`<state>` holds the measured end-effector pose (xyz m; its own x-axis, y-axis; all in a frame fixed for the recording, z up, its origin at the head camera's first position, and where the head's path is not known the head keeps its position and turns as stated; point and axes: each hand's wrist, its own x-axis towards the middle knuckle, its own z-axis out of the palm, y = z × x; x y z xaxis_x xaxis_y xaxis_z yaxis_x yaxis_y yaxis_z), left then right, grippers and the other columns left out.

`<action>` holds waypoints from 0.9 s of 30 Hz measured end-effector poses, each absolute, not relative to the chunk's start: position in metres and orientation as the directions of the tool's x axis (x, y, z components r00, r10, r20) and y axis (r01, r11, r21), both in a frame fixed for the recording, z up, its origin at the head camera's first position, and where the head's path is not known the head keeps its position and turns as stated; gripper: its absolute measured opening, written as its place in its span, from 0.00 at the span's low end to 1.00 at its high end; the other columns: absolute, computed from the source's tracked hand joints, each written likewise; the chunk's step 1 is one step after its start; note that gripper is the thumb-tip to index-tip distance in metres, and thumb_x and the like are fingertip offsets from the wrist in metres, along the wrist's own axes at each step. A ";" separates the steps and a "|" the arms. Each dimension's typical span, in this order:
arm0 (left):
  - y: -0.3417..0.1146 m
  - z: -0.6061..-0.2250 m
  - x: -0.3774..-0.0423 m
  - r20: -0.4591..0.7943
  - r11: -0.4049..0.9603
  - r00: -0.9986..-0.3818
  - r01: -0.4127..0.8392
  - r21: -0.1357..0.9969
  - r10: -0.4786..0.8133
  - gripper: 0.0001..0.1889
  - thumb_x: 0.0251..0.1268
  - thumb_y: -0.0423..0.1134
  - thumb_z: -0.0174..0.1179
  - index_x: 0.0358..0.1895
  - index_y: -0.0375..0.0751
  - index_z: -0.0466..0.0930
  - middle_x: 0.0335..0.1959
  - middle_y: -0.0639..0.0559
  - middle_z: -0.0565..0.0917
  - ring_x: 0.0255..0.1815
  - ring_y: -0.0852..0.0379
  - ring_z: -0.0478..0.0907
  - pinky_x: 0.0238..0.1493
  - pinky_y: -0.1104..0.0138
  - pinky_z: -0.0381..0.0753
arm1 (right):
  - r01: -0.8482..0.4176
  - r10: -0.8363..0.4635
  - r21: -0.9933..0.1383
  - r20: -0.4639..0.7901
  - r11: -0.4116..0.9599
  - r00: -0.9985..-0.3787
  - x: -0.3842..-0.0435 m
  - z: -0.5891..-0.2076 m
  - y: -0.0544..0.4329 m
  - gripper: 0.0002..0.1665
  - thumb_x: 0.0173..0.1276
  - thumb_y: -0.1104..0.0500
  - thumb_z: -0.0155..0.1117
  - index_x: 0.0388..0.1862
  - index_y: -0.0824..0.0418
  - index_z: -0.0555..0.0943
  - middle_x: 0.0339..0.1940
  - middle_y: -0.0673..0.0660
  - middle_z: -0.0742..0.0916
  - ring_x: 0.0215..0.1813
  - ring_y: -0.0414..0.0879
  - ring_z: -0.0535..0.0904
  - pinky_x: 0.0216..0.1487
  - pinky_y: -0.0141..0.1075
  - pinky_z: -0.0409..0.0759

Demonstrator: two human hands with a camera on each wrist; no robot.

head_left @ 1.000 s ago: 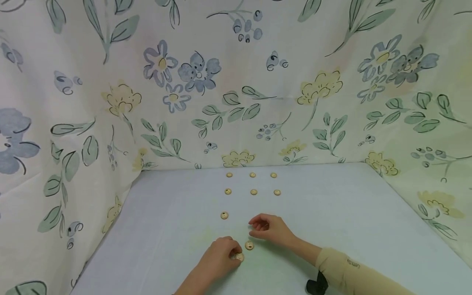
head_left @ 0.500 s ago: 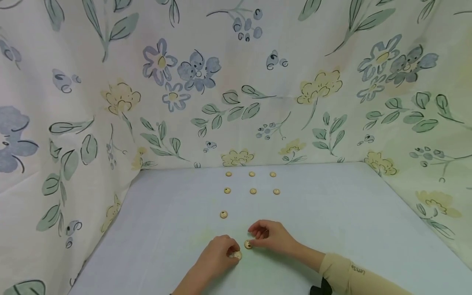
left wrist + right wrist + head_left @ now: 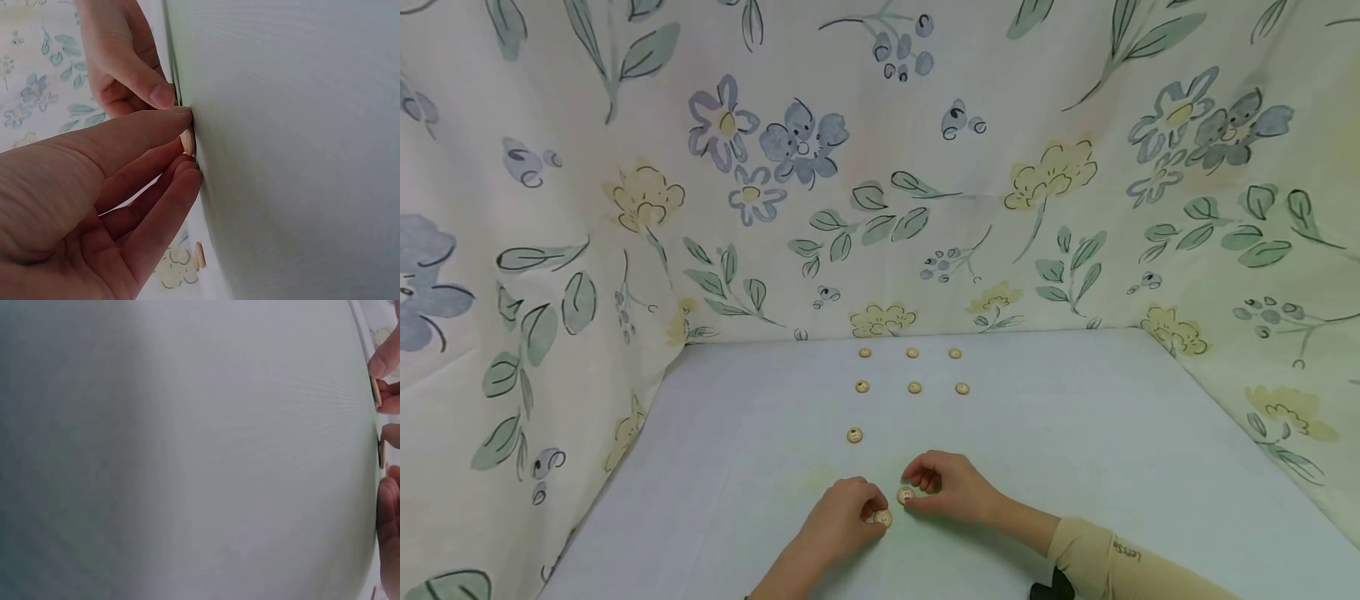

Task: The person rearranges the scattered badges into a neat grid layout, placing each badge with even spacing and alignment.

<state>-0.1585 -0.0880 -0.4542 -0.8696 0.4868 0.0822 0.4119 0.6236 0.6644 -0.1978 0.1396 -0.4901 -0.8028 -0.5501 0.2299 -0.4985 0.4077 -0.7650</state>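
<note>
Head view: nearest, a round pale wooden button (image 3: 882,518) is pinched flat against the pale blue tablecloth (image 3: 1075,433) by the left hand (image 3: 838,527), thumb and fingers curled round its rim. Just beyond, a second like button (image 3: 906,496) is touched by the curled fingertips of the right hand (image 3: 951,485); whether it is pinched cannot be told. Farther off, seven buttons (image 3: 913,387) are laid in spaced rows, apparently a grid. Only the left wrist view shows the pinched button's edge (image 3: 187,142)
</note>
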 end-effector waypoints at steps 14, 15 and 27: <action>-0.087 -0.454 -0.159 0.072 0.635 -0.873 0.405 0.658 0.482 0.05 0.49 0.30 0.69 0.31 0.40 0.85 0.24 0.61 0.74 0.26 0.66 0.69 0.29 0.71 0.70 | -0.552 -0.588 -0.731 0.257 0.401 -0.767 -0.199 -0.491 0.140 0.14 0.56 0.58 0.76 0.40 0.55 0.83 0.30 0.47 0.81 0.33 0.39 0.76 0.35 0.29 0.76; -0.087 -0.455 -0.159 0.072 0.636 -0.873 0.406 0.657 0.483 0.05 0.49 0.30 0.69 0.31 0.41 0.85 0.24 0.61 0.74 0.26 0.66 0.69 0.29 0.71 0.70 | -0.553 -0.588 -0.732 0.259 0.398 -0.766 -0.199 -0.492 0.140 0.14 0.56 0.58 0.76 0.40 0.55 0.83 0.30 0.47 0.81 0.33 0.39 0.76 0.35 0.29 0.76; -0.088 -0.455 -0.159 0.085 0.630 -0.869 0.417 0.655 0.487 0.05 0.49 0.30 0.69 0.31 0.41 0.85 0.24 0.61 0.73 0.26 0.66 0.68 0.29 0.71 0.70 | -0.546 -0.591 -0.736 0.247 0.402 -0.768 -0.200 -0.492 0.140 0.13 0.56 0.57 0.76 0.38 0.54 0.82 0.30 0.46 0.81 0.33 0.38 0.76 0.35 0.29 0.76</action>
